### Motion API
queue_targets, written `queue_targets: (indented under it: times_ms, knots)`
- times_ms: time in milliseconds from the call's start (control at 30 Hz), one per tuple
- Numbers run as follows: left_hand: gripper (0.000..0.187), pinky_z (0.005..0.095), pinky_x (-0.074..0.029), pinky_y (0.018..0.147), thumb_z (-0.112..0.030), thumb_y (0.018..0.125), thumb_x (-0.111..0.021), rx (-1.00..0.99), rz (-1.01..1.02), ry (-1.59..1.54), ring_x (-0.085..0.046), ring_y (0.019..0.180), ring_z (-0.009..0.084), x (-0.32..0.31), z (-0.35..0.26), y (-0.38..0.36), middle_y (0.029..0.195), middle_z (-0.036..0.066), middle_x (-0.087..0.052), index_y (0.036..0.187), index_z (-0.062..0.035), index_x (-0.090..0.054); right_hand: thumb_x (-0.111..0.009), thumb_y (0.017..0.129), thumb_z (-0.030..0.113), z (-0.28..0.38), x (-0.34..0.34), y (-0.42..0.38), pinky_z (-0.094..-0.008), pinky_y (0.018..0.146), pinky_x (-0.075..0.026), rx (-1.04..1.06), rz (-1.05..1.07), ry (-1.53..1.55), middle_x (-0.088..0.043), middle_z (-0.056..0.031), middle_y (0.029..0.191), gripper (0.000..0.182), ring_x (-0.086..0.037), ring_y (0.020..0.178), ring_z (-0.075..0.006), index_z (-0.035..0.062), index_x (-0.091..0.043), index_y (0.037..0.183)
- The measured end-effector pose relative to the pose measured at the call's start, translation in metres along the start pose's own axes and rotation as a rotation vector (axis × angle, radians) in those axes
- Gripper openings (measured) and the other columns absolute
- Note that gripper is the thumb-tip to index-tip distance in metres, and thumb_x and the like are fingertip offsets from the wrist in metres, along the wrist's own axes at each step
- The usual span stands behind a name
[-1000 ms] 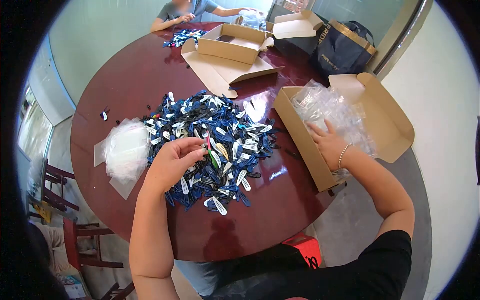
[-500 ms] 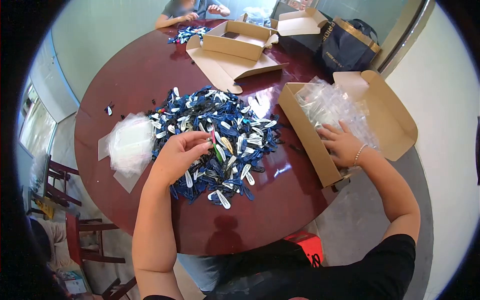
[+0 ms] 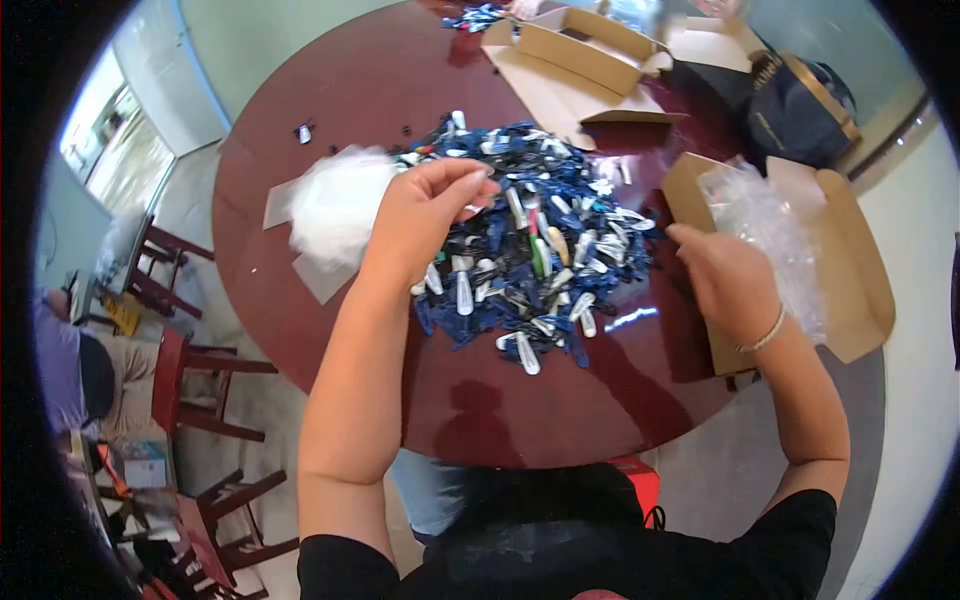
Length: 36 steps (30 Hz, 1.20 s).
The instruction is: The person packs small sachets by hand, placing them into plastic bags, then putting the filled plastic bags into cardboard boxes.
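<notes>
A heap of snap hair clips (image 3: 600, 250), mostly dark blue, black and white, covers the middle of the round table. My left hand (image 3: 425, 215) is above the heap's left side, thumb and forefinger pinched together; whatever is between the fingertips is too small to make out. Over the near-left wall of the cardboard box (image 3: 697, 300) is my right hand (image 3: 728, 285), blurred by motion, its fingers pointing left towards the clips. Clear plastic bags (image 3: 770, 240) fill that box. A stack of thin translucent bags (image 3: 335, 205) lies left of my left hand.
Another open cardboard box (image 3: 580, 50) stands at the far side, beside a dark tote bag (image 3: 800, 110). A smaller clip pile (image 3: 473, 18) lies at the far edge. Wooden stools (image 3: 205, 385) stand on the left, near a person (image 3: 90, 375).
My right hand has come up out of the bag-filled box and moved left over its wall. My left hand has shifted away from the red and green clips. The whole view has tilted.
</notes>
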<state>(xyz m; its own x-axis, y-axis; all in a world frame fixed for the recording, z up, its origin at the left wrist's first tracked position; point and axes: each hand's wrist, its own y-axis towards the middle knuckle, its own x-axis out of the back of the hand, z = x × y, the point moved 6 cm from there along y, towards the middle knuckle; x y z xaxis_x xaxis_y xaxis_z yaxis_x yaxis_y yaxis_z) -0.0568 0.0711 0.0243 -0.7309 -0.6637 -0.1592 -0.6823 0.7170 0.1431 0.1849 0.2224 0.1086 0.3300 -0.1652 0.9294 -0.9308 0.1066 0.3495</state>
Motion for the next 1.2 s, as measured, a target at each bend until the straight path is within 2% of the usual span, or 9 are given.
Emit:
queue_targets:
  times_ms: [100, 267, 400, 667, 700, 800, 867, 900, 1200]
  knots:
    - [0.018, 0.0210, -0.048, 0.069, -0.017, 0.091, -0.061, -0.022, -0.107, -0.125, -0.062, 0.076, 0.0091, 0.021, 0.003, 0.008, 0.086, 0.005, -0.069, 0.100, -0.0023, -0.066, -0.066, 0.079, 0.009, 0.055, -0.019, 0.016, -0.0377, 0.068, -0.051, 0.227, 0.098, 0.078, -0.066, -0.0099, 0.082, 0.024, -0.064, 0.075, -0.0272, 0.0046, -0.063, 0.103]
    - [0.014, 0.0223, -0.048, 0.068, -0.016, 0.091, -0.060, -0.033, -0.243, -0.277, -0.060, 0.071, 0.0090, 0.041, 0.002, 0.011, 0.083, 0.006, -0.068, 0.092, -0.0025, -0.065, -0.069, 0.077, 0.013, 0.091, -0.054, 0.056, -0.0372, 0.077, -0.052, 0.215, 0.046, 0.300, -0.066, -0.0121, 0.099, 0.028, -0.063, 0.088, -0.0292, 0.0034, -0.063, 0.102]
    - [0.016, 0.0216, -0.046, 0.063, -0.017, 0.092, -0.060, -0.192, -0.427, -0.386, -0.060, 0.067, 0.0087, 0.065, -0.011, 0.007, 0.078, 0.005, -0.068, 0.086, -0.0032, -0.066, -0.068, 0.080, 0.012, 0.120, -0.076, 0.084, -0.0396, 0.087, -0.050, 0.249, -0.021, 0.483, -0.064, -0.0144, 0.109, 0.026, -0.061, 0.099, -0.0326, 0.0039, -0.065, 0.103]
    - [0.019, 0.0204, -0.044, 0.061, -0.018, 0.093, -0.059, -0.420, -0.814, -0.531, -0.057, 0.065, 0.0084, 0.117, -0.022, -0.008, 0.071, 0.004, -0.064, 0.082, -0.0032, -0.063, -0.067, 0.077, 0.011, 0.168, -0.123, 0.165, -0.0405, 0.086, -0.048, 0.310, -0.061, 0.460, -0.064, -0.0158, 0.103, 0.025, -0.058, 0.099, -0.0339, 0.0008, -0.064, 0.100]
    - [0.020, 0.0206, -0.044, 0.060, -0.017, 0.093, -0.059, -0.420, -0.821, -0.562, -0.056, 0.064, 0.0081, 0.119, -0.017, -0.006, 0.070, 0.004, -0.063, 0.081, -0.0028, -0.063, -0.067, 0.076, 0.011, 0.172, -0.131, 0.172, -0.0405, 0.084, -0.048, 0.279, 0.058, 0.441, -0.064, -0.0152, 0.098, 0.023, -0.059, 0.095, -0.0338, -0.0003, -0.064, 0.096]
    - [0.021, 0.0208, -0.044, 0.060, -0.017, 0.093, -0.058, -0.408, -0.770, -0.450, -0.055, 0.062, 0.0068, 0.111, -0.015, -0.003, 0.069, 0.004, -0.063, 0.079, -0.0019, -0.063, -0.066, 0.077, 0.017, 0.197, -0.139, 0.177, -0.0408, 0.085, -0.046, 0.440, -0.005, 0.394, -0.061, -0.0118, 0.088, 0.019, -0.057, 0.092, -0.0316, 0.0003, -0.063, 0.085]
    - [0.020, 0.0199, -0.044, 0.061, -0.019, 0.092, -0.061, -0.446, -0.680, -0.407, -0.055, 0.063, 0.0061, 0.094, -0.019, -0.002, 0.070, 0.002, -0.063, 0.080, -0.0032, -0.065, -0.064, 0.078, 0.018, 0.207, -0.158, 0.183, -0.0404, 0.088, -0.044, 0.474, -0.163, 0.266, -0.061, -0.0117, 0.088, 0.021, -0.056, 0.093, -0.0311, -0.0003, -0.063, 0.087]
    - [0.019, 0.0199, -0.044, 0.061, -0.018, 0.092, -0.061, -0.446, -0.639, -0.396, -0.054, 0.063, 0.0059, 0.086, -0.019, -0.001, 0.070, 0.002, -0.063, 0.080, -0.0028, -0.065, -0.063, 0.079, 0.018, 0.208, -0.165, 0.183, -0.0401, 0.094, -0.041, 0.535, -0.199, 0.229, -0.063, -0.0115, 0.097, 0.024, -0.054, 0.104, -0.0317, -0.0018, -0.062, 0.092]
    - [0.017, 0.0213, -0.043, 0.055, -0.014, 0.088, -0.063, -0.436, -0.542, -0.202, -0.054, 0.057, 0.0046, 0.061, -0.021, 0.002, 0.064, 0.003, -0.062, 0.077, -0.0007, -0.063, -0.063, 0.079, 0.017, 0.193, -0.178, 0.188, -0.0402, 0.092, -0.042, 0.547, -0.154, 0.457, -0.065, -0.0132, 0.098, 0.023, -0.056, 0.103, -0.0329, -0.0023, -0.063, 0.092]
